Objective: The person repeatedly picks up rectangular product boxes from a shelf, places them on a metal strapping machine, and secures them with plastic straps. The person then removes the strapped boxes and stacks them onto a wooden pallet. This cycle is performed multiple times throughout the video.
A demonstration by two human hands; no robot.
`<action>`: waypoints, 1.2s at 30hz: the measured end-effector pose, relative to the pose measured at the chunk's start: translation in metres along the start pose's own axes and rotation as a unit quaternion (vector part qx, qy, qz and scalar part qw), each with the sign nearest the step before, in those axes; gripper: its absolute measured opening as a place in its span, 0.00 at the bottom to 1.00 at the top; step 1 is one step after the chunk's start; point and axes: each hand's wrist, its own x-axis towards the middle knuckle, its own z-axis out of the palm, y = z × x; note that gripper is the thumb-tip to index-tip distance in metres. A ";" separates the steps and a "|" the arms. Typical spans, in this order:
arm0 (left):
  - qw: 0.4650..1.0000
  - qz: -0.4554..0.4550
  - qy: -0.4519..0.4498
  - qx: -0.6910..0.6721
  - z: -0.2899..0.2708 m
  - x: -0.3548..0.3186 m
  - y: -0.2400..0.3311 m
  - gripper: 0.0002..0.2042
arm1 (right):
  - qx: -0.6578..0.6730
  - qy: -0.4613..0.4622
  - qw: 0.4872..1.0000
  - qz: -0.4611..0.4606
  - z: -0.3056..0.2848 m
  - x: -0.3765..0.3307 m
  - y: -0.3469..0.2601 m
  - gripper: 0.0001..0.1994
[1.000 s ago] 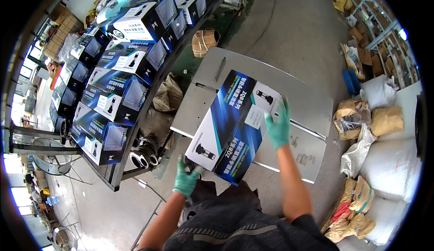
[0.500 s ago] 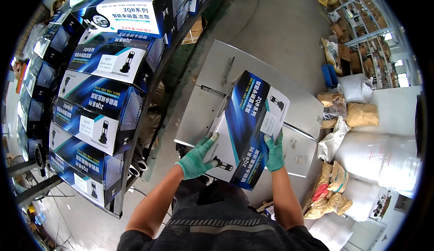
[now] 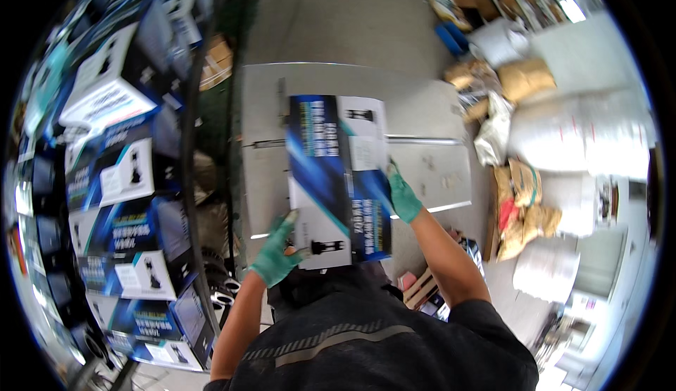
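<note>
Between my gloved hands is a blue, white and black cardboard box (image 3: 320, 187) with a pump picture printed on it. It sits over a grey metal table (image 3: 429, 109); whether its underside touches the table is hidden. My left hand (image 3: 276, 251), in a green glove, grips the near left side of the box, thumb toward its lower corner. Along the right side presses my right hand (image 3: 403, 192), also green-gloved, its fingertips partly hidden by the box edge.
A rack at left carries stacked printed boxes (image 3: 134, 232). An open brown carton (image 3: 216, 62) lies on the floor beyond it. To the right are tan sacks (image 3: 527, 79), large plastic-wrapped rolls (image 3: 563, 134) and a blue bin (image 3: 451, 37). A wooden pallet (image 3: 420, 289) lies near my right elbow.
The box, slanted before, is now nearly square to my view, both hands still on it. My view has turned, so rack and table appear shifted, with some blur.
</note>
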 end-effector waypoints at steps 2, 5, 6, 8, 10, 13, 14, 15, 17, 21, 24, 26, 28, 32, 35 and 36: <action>0.998 -0.014 0.009 0.060 0.000 0.001 0.005 0.49 | 0.018 0.041 0.995 0.093 -0.027 0.008 0.010 0.23; 0.979 0.031 0.036 0.200 0.012 0.004 0.022 0.48 | -0.281 0.093 0.955 0.024 -0.108 0.034 0.046 0.19; 0.971 0.030 0.062 0.229 0.018 0.004 0.025 0.47 | -0.352 0.115 0.929 0.008 -0.136 0.043 0.048 0.19; 0.953 0.031 0.107 0.282 0.034 0.004 0.032 0.45 | -0.414 0.154 0.897 0.021 -0.180 0.057 0.050 0.20; 0.939 0.008 0.155 0.306 0.050 0.000 0.038 0.40 | -0.402 0.187 0.894 0.066 -0.224 0.069 0.051 0.21; 0.872 0.040 0.190 0.448 0.083 0.005 0.052 0.39 | -0.473 0.272 0.826 0.144 -0.304 0.092 0.093 0.27; 0.853 0.028 0.165 0.494 0.096 0.010 0.060 0.37 | -0.448 0.290 0.825 0.187 -0.325 0.095 0.099 0.29; 0.847 0.025 0.159 0.507 0.106 0.016 0.059 0.36 | -0.422 0.306 0.822 0.229 -0.347 0.099 0.104 0.31; 0.844 0.005 0.171 0.508 0.125 0.024 0.062 0.34 | -0.386 0.311 0.823 0.278 -0.387 0.106 0.126 0.34; 0.856 -0.039 0.161 0.489 0.129 0.022 0.069 0.36 | -0.263 0.291 0.879 0.273 -0.415 0.142 0.163 0.34; 0.866 -0.072 0.136 0.476 0.130 0.028 0.079 0.35 | -0.228 0.301 0.907 0.186 -0.457 0.176 0.221 0.33; 0.849 -0.053 0.135 0.507 0.128 0.028 0.074 0.35 | -0.231 0.289 0.908 0.196 -0.467 0.190 0.228 0.29; 0.848 -0.053 0.136 0.509 0.129 0.031 0.073 0.35 | -0.204 0.259 0.917 0.225 -0.482 0.191 0.231 0.27; 0.886 -0.106 0.149 0.427 0.135 0.034 0.087 0.35 | -0.111 0.475 0.852 0.191 -0.474 0.163 0.215 0.22; 0.787 -0.009 0.167 0.593 0.127 0.030 0.097 0.20 | 0.201 0.503 0.840 -0.027 -0.420 0.117 0.092 0.17; 0.763 0.059 0.161 0.623 0.142 0.055 0.121 0.18 | 0.282 0.500 0.809 -0.127 -0.398 0.078 0.022 0.17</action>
